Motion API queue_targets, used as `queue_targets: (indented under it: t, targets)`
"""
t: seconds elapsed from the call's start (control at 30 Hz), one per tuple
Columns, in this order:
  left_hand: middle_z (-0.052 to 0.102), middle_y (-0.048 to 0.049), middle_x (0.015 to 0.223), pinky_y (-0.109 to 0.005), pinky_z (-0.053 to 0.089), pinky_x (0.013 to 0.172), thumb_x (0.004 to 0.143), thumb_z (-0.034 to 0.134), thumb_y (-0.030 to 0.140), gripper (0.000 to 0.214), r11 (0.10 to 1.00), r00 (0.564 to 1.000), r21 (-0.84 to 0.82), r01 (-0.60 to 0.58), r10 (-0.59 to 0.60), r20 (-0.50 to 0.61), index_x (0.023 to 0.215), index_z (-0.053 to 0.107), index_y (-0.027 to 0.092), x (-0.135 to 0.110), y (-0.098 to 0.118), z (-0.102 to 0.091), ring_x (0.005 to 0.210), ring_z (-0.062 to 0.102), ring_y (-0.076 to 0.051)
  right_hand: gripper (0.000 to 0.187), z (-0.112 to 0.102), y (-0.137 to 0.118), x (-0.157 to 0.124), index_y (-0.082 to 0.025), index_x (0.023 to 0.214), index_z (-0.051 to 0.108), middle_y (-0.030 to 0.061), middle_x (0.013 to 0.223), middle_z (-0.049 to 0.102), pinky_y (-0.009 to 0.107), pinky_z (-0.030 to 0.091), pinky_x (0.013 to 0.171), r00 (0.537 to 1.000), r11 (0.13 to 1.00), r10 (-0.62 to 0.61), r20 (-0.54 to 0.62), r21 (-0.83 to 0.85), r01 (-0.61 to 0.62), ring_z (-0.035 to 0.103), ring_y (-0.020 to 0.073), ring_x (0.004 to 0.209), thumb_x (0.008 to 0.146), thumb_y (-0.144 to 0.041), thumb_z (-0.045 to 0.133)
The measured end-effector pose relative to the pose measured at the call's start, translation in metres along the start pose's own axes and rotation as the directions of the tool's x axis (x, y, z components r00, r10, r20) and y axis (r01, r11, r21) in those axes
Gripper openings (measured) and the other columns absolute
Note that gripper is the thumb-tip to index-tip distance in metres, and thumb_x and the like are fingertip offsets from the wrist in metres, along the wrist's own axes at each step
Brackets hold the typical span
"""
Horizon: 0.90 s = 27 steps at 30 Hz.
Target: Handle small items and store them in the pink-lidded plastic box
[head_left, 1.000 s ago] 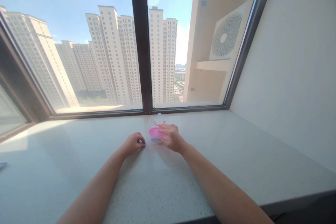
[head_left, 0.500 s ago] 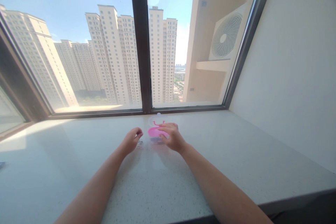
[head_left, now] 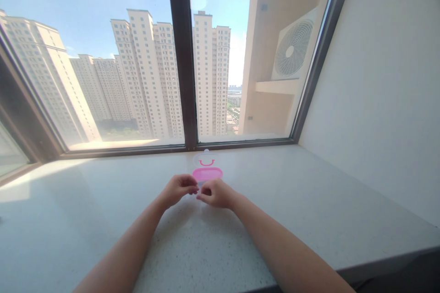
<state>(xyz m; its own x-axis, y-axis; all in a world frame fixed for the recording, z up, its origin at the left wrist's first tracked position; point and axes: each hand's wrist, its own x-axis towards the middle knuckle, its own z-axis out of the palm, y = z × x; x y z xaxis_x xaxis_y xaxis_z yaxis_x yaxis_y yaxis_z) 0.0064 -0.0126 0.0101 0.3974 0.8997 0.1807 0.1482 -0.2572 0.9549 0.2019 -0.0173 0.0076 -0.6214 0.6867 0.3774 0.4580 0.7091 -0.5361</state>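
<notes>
A small clear plastic box with a pink part [head_left: 207, 172] lies on the pale stone sill [head_left: 103, 201], close to the window frame. Just in front of it my left hand [head_left: 178, 188] and my right hand [head_left: 215, 192] meet, fingertips pinched together. Both hands have their fingers curled closed. Something tiny may sit between the fingertips, but it is too small to name. Neither hand touches the box.
A large window with a dark centre post [head_left: 184, 64] runs along the back of the sill. A white wall [head_left: 378, 91] closes the right side. The sill's front edge [head_left: 378, 268] runs along the bottom right.
My right hand has come off the box and drawn back toward me. My left hand has shifted right, and the two hands now meet fingertip to fingertip.
</notes>
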Motion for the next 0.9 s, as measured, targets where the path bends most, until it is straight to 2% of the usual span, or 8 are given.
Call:
queue_targets:
  t: [0.13, 0.27, 0.47, 0.63, 0.9]
  targets:
    - [0.064, -0.002, 0.058, -0.024, 0.044, 0.054, 0.064, 0.072, 0.029, 0.02, 0.995, 0.992, 0.042, 0.091, -0.095, 0.084, 0.07, 0.064, 0.011, -0.001, -0.001, 0.006, 0.053, 0.058, -0.012, 0.03, 0.005, 0.007, -0.001, -0.013, 0.065, 0.06, -0.0009, 0.05, 0.054, 0.018, 0.034, 0.042, 0.966, 0.974, 0.155, 0.209, 0.129, -0.184, 0.049, 0.0082, 0.042, 0.078, -0.039, 0.057]
    - [0.066, -0.0036, 0.06, -0.026, 0.048, 0.055, 0.064, 0.072, 0.034, 0.025, 0.987, 0.979, 0.027, 0.159, -0.161, 0.127, 0.072, 0.063, 0.012, -0.001, -0.003, 0.008, 0.055, 0.061, -0.014, 0.024, 0.005, 0.011, -0.002, -0.013, 0.077, 0.064, 0.0003, 0.057, 0.058, 0.017, 0.037, 0.039, 0.942, 0.939, 0.169, 0.292, 0.242, -0.243, 0.052, 0.0094, 0.042, 0.08, -0.035, 0.054]
    - [0.068, -0.0039, 0.065, -0.028, 0.051, 0.058, 0.063, 0.073, 0.039, 0.031, 0.974, 0.962, 0.025, 0.226, -0.227, 0.151, 0.073, 0.061, 0.013, -0.001, -0.011, 0.007, 0.063, 0.066, -0.018, 0.022, 0.004, 0.015, -0.003, -0.012, 0.072, 0.059, 0.0011, 0.058, 0.058, 0.017, 0.039, 0.038, 0.937, 0.921, 0.173, 0.304, 0.287, -0.263, 0.053, 0.0092, 0.042, 0.083, -0.028, 0.048]
    - [0.068, -0.0027, 0.062, -0.028, 0.05, 0.057, 0.062, 0.073, 0.039, 0.031, 0.976, 0.96, 0.014, 0.218, -0.218, 0.177, 0.074, 0.061, 0.013, 0.0, -0.018, 0.006, 0.06, 0.065, -0.018, 0.013, 0.0, 0.013, -0.003, -0.012, 0.076, 0.06, -0.0003, 0.057, 0.056, 0.016, 0.04, 0.038, 0.941, 0.929, 0.128, 0.313, 0.294, -0.224, 0.054, 0.0097, 0.044, 0.077, -0.024, 0.056]
    - [0.069, -0.0044, 0.07, -0.025, 0.047, 0.055, 0.067, 0.069, 0.041, 0.031, 0.98, 0.958, 0.024, 0.2, -0.2, 0.204, 0.077, 0.056, 0.014, -0.001, -0.012, 0.011, 0.062, 0.065, -0.017, 0.019, 0.0, 0.015, -0.003, -0.012, 0.08, 0.063, 0.0007, 0.061, 0.057, 0.016, 0.038, 0.04, 0.948, 0.945, 0.117, 0.297, 0.261, -0.198, 0.052, 0.0082, 0.043, 0.082, -0.026, 0.05]
